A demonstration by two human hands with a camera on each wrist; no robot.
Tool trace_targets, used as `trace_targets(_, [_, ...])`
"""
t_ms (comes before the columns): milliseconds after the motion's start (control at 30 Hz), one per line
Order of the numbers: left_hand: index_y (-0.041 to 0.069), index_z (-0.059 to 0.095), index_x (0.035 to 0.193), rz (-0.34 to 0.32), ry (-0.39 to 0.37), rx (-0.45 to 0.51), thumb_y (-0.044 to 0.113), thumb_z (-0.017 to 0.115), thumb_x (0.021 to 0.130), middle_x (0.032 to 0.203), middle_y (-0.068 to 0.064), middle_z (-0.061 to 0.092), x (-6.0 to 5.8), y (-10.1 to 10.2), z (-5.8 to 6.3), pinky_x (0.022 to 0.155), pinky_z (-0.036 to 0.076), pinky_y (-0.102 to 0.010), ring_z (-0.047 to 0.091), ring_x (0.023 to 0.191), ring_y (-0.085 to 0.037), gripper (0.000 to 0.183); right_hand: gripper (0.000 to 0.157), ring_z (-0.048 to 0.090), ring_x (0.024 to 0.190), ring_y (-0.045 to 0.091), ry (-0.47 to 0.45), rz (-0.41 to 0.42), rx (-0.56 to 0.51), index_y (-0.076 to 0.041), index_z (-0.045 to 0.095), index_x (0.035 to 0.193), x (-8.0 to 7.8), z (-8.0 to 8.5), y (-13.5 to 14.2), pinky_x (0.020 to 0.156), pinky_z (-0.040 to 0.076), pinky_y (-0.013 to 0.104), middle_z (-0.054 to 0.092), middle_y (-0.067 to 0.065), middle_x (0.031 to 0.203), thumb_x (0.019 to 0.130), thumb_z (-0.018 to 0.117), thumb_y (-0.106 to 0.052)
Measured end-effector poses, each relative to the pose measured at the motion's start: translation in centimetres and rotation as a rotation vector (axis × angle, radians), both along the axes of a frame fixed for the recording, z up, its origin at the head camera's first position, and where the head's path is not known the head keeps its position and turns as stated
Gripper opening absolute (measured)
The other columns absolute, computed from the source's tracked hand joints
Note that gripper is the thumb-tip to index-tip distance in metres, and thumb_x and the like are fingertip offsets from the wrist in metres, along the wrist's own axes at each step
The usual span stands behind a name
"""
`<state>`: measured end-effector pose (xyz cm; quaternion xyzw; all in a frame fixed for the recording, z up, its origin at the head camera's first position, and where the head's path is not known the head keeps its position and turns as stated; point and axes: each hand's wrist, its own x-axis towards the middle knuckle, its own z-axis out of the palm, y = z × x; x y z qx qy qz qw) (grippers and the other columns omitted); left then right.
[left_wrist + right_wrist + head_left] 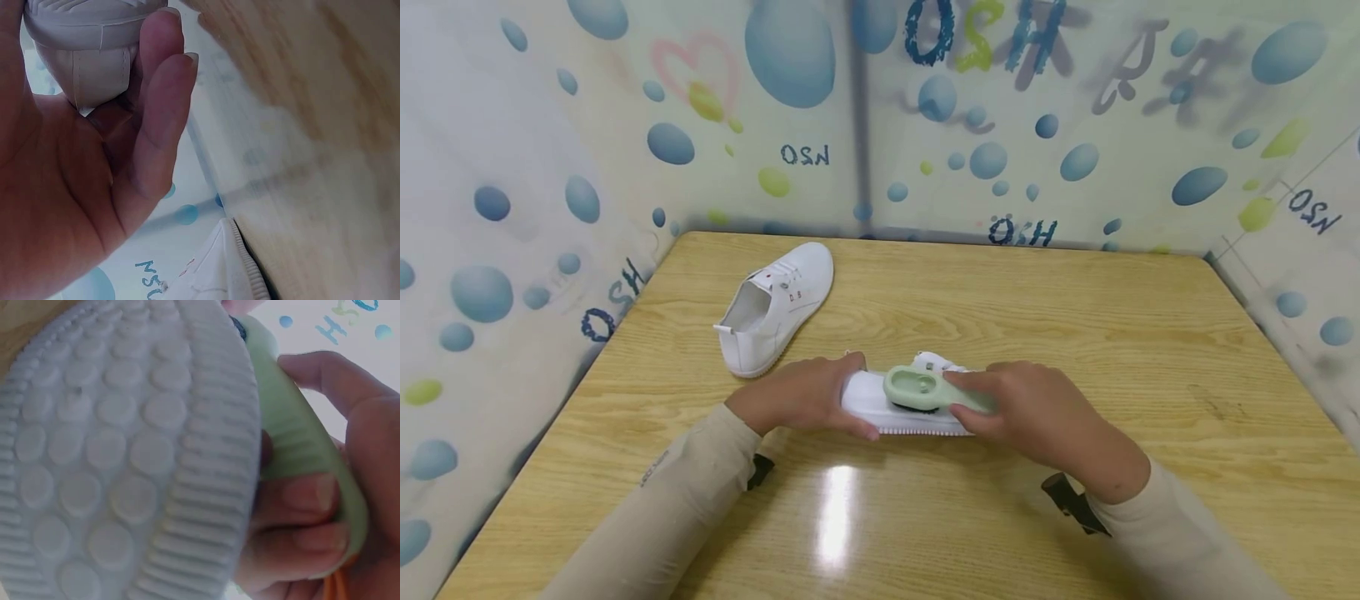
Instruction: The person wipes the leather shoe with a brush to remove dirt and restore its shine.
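Note:
A white shoe [867, 395] is held on its side above the table. My left hand [808, 393] grips its heel end, with fingers curled round the heel [100, 72] in the left wrist view. My right hand [1048, 412] holds a pale green scrub brush [951, 393] by its handle. The brush's dark bristles [913, 408] face down onto the shoe's side. Up close in the right wrist view, the studded sole [106, 447] stands beside the brush handle [284, 425], and fingers wrap that handle. The shoe's toe end is mostly hidden behind my right hand.
Another white lace-up shoe [797, 292] lies at the back left of the wooden table [1037, 300]. Patterned sheets [880, 125] with blue dots enclose the table at the back and sides. An orange cord [335, 587] hangs from the brush handle.

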<state>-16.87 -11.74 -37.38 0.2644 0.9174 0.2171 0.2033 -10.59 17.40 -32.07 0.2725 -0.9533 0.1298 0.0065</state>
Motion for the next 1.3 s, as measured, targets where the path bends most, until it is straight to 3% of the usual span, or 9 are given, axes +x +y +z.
trace_targets(133, [0.026, 0.050, 0.111, -0.003, 0.008, 0.000, 0.073, 0.080, 0.063, 0.082, 0.006, 0.064, -0.2, 0.1, 0.2, 0.061, 0.046, -0.032, 0.060, 0.070, -0.013, 0.073, 0.037, 0.055, 0.068, 0.006, -0.018, -0.011, -0.015, -0.023, 0.070, 0.126, 0.0, 0.2, 0.2, 0.058, 0.046, 0.029, 0.075, 0.000, 0.090, 0.092, 0.070, -0.038])
trace_targets(300, [0.026, 0.050, 0.111, -0.010, 0.029, -0.001, 0.073, 0.080, 0.063, 0.082, 0.007, 0.064, -0.3, 0.2, 0.4, 0.062, 0.046, -0.032, 0.060, 0.070, -0.012, 0.073, 0.039, 0.049, 0.059, 0.006, 0.090, 0.058, -0.019, -0.023, 0.069, 0.128, -0.2, -0.9, -0.5, 0.052, 0.042, 0.025, 0.067, -0.001, 0.078, 0.093, 0.069, -0.039])
trace_targets(400, [0.026, 0.050, 0.111, -0.016, 0.031, 0.003, 0.072, 0.080, 0.064, 0.082, 0.007, 0.064, -0.5, 0.3, 0.5, 0.062, 0.046, -0.031, 0.059, 0.070, -0.012, 0.073, 0.039, 0.046, 0.057, 0.005, 0.122, 0.051, -0.006, -0.023, 0.069, 0.128, -0.2, -0.9, -0.6, 0.049, 0.039, 0.024, 0.064, -0.002, 0.076, 0.092, 0.070, -0.040])
trace_targets(733, [0.025, 0.049, 0.111, -0.021, 0.035, -0.002, 0.071, 0.081, 0.064, 0.082, 0.005, 0.063, -0.6, 0.2, 0.7, 0.061, 0.045, -0.032, 0.059, 0.069, -0.014, 0.073, 0.037, 0.057, 0.072, 0.008, -0.051, -0.073, 0.008, -0.026, 0.070, 0.127, 0.0, 1.2, 0.8, 0.061, 0.046, 0.030, 0.075, -0.001, 0.093, 0.092, 0.070, -0.040])
trace_targets(833, [0.025, 0.049, 0.111, -0.013, 0.037, -0.014, 0.070, 0.081, 0.064, 0.081, 0.005, 0.063, -0.4, -0.1, 0.6, 0.061, 0.045, -0.031, 0.058, 0.069, -0.014, 0.073, 0.037, 0.059, 0.073, 0.006, -0.032, -0.039, -0.019, -0.025, 0.070, 0.127, 0.0, 0.8, 0.5, 0.063, 0.048, 0.029, 0.075, 0.000, 0.094, 0.092, 0.069, -0.040])
trace_targets(1000, [0.023, 0.049, 0.110, -0.009, 0.038, -0.001, 0.068, 0.082, 0.065, 0.080, 0.005, 0.062, -0.1, -0.3, 0.2, 0.060, 0.045, -0.031, 0.057, 0.068, -0.014, 0.072, 0.038, 0.052, 0.063, 0.005, 0.038, 0.020, -0.007, -0.024, 0.069, 0.128, 0.0, 0.1, -0.1, 0.057, 0.044, 0.027, 0.068, -0.002, 0.080, 0.094, 0.067, -0.040])
trace_targets(1300, [0.022, 0.050, 0.115, -0.016, 0.017, 0.019, 0.071, 0.080, 0.064, 0.082, 0.005, 0.062, 0.1, -0.1, -0.6, 0.062, 0.045, -0.032, 0.058, 0.070, -0.014, 0.077, 0.038, 0.045, 0.061, 0.003, -0.041, -0.029, 0.027, -0.027, 0.069, 0.128, 0.5, 0.6, 1.0, 0.055, 0.039, 0.024, 0.061, -0.010, 0.072, 0.093, 0.069, -0.042])
